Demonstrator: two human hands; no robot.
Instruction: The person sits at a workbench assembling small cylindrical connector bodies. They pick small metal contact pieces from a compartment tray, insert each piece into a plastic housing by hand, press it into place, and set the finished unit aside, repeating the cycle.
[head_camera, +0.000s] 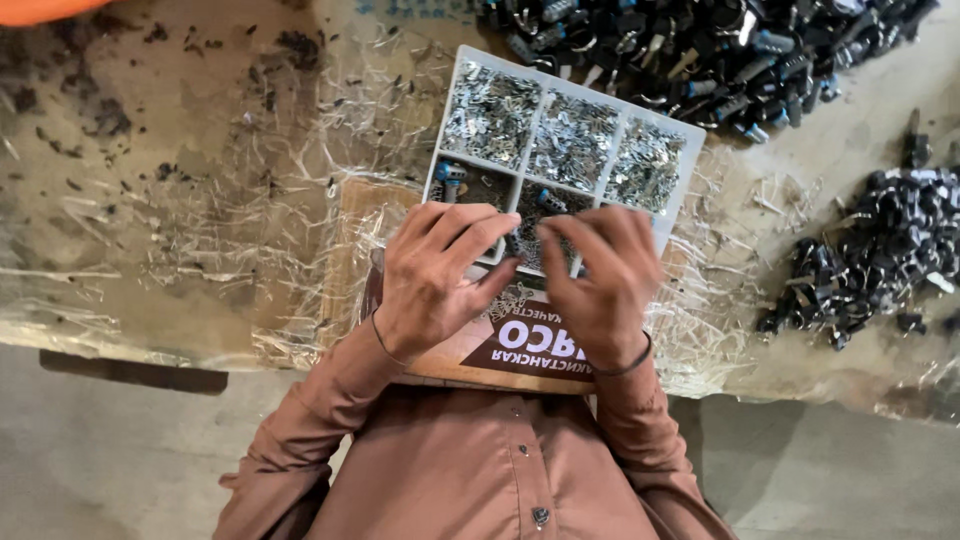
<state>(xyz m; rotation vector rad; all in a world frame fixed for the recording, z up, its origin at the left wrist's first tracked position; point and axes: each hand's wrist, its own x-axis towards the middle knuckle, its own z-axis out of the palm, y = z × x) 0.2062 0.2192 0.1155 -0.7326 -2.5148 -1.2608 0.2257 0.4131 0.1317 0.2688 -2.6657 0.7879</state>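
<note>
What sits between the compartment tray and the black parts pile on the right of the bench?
In the head view, only crinkled clear plastic sheet lies between the white compartment tray and the right pile of black parts; no loose parts.

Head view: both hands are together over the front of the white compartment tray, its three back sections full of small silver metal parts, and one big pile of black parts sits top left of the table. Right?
Not quite. The head view shows the big pile of black parts at the table's top right, not top left. The rest holds: left hand and right hand meet over the front of the white compartment tray, its three back sections full of small silver metal parts.
</note>
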